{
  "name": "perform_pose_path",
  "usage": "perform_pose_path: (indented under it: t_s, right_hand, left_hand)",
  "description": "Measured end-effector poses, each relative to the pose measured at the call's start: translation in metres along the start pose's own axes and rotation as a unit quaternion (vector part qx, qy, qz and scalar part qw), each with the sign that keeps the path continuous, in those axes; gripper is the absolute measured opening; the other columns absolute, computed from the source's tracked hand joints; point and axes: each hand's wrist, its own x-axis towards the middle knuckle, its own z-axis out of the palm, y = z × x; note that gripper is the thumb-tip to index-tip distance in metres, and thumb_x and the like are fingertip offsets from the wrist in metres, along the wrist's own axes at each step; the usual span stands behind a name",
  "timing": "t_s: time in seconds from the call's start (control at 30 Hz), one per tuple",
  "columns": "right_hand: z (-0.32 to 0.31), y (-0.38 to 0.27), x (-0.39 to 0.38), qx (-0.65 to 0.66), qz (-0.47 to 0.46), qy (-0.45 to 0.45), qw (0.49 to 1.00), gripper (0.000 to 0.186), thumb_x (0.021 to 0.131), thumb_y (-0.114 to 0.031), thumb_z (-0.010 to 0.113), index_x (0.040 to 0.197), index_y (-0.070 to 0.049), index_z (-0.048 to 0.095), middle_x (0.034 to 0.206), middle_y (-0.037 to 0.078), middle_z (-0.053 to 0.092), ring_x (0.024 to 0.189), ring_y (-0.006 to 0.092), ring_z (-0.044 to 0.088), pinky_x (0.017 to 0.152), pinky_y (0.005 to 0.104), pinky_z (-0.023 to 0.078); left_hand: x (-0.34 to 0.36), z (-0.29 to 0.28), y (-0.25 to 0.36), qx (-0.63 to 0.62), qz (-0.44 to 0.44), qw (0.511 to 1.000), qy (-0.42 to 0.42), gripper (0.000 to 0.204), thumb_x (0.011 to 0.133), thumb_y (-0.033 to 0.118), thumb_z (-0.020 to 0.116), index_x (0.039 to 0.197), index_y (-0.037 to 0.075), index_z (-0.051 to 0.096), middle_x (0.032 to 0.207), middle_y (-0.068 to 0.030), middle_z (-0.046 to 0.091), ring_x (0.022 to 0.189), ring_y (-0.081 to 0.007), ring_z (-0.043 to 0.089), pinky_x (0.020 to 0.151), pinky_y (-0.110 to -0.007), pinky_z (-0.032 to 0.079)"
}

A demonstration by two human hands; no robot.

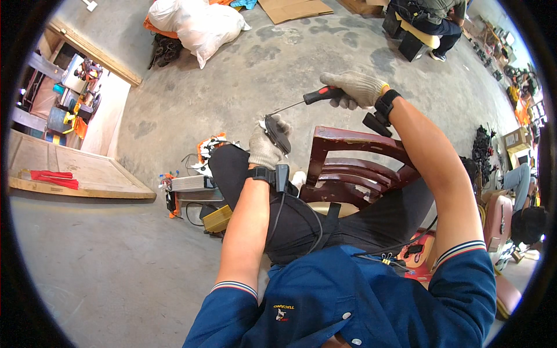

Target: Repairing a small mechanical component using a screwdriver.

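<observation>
My left hand (262, 148), in a grey knit work glove, is closed around a small black oblong part with a light metal-coloured edge (278, 136); I cannot make out its exact kind. A screwdriver (318, 95) with a black and red handle is gripped in my right hand (358, 88), also gloved. Its thin metal shaft slants down to the left, and the tip meets the upper end of the black part or lies very close to it. Both hands are held above the dark red wooden chair back (360, 139), which stands between my legs.
Beside my left leg lie finned metal units (194, 188) with cables and a gold-coloured box (217, 219). A wooden panel (87, 185) bears red strips. White sacks (200, 23) and flat cardboard (295, 8) lie ahead. Another person (432, 23) sits at the far right.
</observation>
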Motion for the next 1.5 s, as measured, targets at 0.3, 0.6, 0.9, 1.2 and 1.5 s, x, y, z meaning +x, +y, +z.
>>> perform_pose_path:
  t_s: [0.3,0.6,0.9,1.2,1.5]
  right_hand:
    - [-0.007,0.001,0.001,-0.015,-0.014,-0.029,0.999,0.036,0.100,-0.041,0.056,0.091,-0.006,0.059,0.069,0.002,0.058,0.050,0.0060,0.046,0.040,0.0210,0.036]
    - [-0.006,0.012,0.012,0.051,-0.097,-0.045,0.993,0.027,0.096,-0.028,0.063,0.096,-0.002,0.057,0.074,0.004,0.055,0.060,0.0113,0.052,0.049,0.0256,0.043]
    - [-0.006,-0.002,-0.005,-0.074,-0.019,-0.044,0.996,0.036,0.102,-0.036,0.050,0.092,-0.002,0.060,0.071,0.003,0.056,0.056,0.0094,0.051,0.044,0.0244,0.041]
    - [-0.005,0.013,0.012,0.063,-0.166,-0.011,0.984,0.030,0.096,-0.030,0.066,0.108,-0.004,0.062,0.088,0.005,0.063,0.067,0.0077,0.059,0.058,0.0228,0.052]
    - [-0.013,0.003,0.003,-0.044,-0.069,-0.048,0.995,0.032,0.098,-0.034,0.063,0.105,-0.003,0.064,0.093,0.006,0.064,0.069,0.0079,0.060,0.060,0.0242,0.054]
  left_hand:
    - [0.002,-0.001,0.001,0.011,0.008,1.000,0.020,0.041,0.105,0.031,0.044,0.100,-0.004,0.066,0.084,-0.0154,0.067,0.078,-0.0301,0.066,0.080,-0.048,0.058]
    - [0.004,-0.004,-0.001,-0.019,-0.003,0.999,0.038,0.044,0.107,0.030,0.041,0.101,-0.006,0.065,0.085,-0.0162,0.066,0.077,-0.0297,0.066,0.079,-0.048,0.059]
    - [0.010,-0.009,-0.001,0.030,-0.006,0.999,0.019,0.041,0.104,0.031,0.044,0.104,-0.003,0.066,0.088,-0.0169,0.066,0.080,-0.0301,0.067,0.086,-0.050,0.057]
    - [0.002,0.001,-0.002,0.020,-0.001,0.999,0.028,0.044,0.107,0.029,0.039,0.103,-0.006,0.066,0.085,-0.0159,0.066,0.076,-0.0284,0.066,0.079,-0.047,0.059]
    - [0.003,0.003,-0.002,0.007,-0.016,0.999,0.044,0.049,0.105,0.043,0.050,0.099,-0.003,0.066,0.080,-0.0143,0.067,0.073,-0.0282,0.067,0.075,-0.046,0.059]
